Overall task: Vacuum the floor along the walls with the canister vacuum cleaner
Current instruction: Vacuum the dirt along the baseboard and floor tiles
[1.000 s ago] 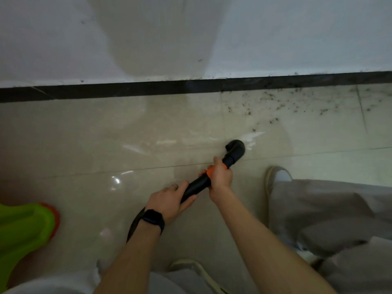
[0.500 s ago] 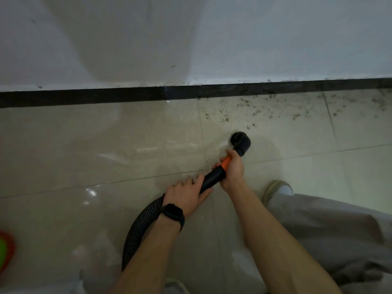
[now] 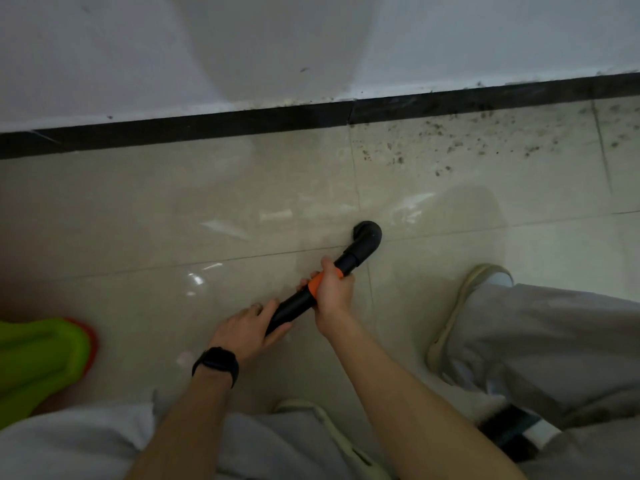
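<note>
A person crouched over a glossy beige tile floor (image 3: 145, 216) works a black vacuum tube (image 3: 298, 304) toward the base of a white wall (image 3: 104, 50), which fills the top of the frame. The right hand (image 3: 332, 289) is wrapped around the tube at its orange band (image 3: 316, 283), just right of centre; the left hand (image 3: 247, 325), a dark watch (image 3: 216, 363) on its wrist, grips the tube's lower end just below it, fingers (image 3: 263, 308) curled over the top and thumb beneath. The tube's curved black nozzle (image 3: 367, 235) meets the floor at a tile joint, right of centre and well short of the wall. A black skirting strip (image 3: 207, 124) runs across the frame where wall and floor meet. Dark specks of dirt (image 3: 450, 147) lie scattered on the tiles at upper right, just below that strip. Window light glares off the tiles near the nozzle. A pale shoe (image 3: 457, 306) and grey trouser leg (image 3: 561, 348) occupy the right side, while a bright green object (image 3: 38, 355) with a red edge sits at lower left.
</note>
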`<state>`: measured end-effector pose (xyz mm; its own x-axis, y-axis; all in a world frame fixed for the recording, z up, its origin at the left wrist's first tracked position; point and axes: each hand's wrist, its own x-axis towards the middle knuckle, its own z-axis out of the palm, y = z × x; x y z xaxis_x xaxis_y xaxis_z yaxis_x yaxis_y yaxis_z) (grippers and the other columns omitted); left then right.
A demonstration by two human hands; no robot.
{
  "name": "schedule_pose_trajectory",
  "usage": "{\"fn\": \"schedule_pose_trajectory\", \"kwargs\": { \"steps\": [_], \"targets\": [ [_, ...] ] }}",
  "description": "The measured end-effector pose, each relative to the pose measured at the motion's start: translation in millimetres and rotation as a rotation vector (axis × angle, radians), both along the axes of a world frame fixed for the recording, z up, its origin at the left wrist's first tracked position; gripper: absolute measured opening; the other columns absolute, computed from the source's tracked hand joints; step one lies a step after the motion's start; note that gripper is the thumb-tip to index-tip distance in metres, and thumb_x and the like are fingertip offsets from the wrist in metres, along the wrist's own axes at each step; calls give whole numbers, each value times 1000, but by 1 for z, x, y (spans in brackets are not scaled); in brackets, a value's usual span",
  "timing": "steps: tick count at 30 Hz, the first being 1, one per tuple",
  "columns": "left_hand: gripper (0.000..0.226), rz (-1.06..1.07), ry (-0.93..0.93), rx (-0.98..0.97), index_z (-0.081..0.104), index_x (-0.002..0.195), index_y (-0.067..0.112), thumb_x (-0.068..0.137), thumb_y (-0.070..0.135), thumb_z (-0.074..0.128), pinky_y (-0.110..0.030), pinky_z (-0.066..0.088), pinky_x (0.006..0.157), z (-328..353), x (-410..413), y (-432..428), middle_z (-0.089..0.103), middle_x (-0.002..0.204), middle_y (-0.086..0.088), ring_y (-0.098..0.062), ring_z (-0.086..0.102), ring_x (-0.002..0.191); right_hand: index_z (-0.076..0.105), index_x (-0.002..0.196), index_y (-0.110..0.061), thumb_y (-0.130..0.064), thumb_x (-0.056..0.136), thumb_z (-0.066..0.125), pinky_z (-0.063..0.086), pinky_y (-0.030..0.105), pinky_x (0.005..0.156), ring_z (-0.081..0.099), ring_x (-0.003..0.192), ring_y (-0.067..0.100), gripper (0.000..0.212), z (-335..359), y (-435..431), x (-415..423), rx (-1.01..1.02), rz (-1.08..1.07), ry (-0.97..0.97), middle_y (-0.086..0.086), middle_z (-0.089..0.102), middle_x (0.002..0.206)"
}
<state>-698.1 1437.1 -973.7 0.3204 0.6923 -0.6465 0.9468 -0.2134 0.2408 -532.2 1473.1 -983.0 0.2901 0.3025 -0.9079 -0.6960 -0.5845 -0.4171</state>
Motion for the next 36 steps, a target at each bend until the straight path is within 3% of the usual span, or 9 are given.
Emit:
{"fn": "schedule_pose_trajectory", "kwargs": {
  "steps": [4,11,20,36],
  "targets": [
    [55,24,12,-1,36,137,30,95,66,30,-33,47,72,6,-4,-3,58,119,-1,-23,61,101,50,123,-11,-24,98,67,59,40,61,63,53,21,33,2,1,-4,0,-7,27,9,59,79],
    [53,-60,-60,167,38,127,28,95,68,26,-36,47,66,16,88,38,61,109,-3,-28,63,93,53,95,-11,-17,95,67,50,30,43,52,38,17,15,11,49,82,11,-107,-83,5,55,62],
    [53,-139,-149,190,36,124,25,96,67,23,-34,39,59,10,176,67,63,106,-6,-31,64,86,55,100,-8,-14,95,65,47,27,45,48,41,18,13,8,76,167,41,-185,-130,4,53,64],
    [54,-160,-201,264,35,121,23,96,68,21,-32,35,54,-7,197,81,64,102,-6,-28,64,80,50,103,-9,-10,94,62,46,29,44,46,41,18,15,-5,91,193,100,-143,-154,4,49,66]
  ]
}}
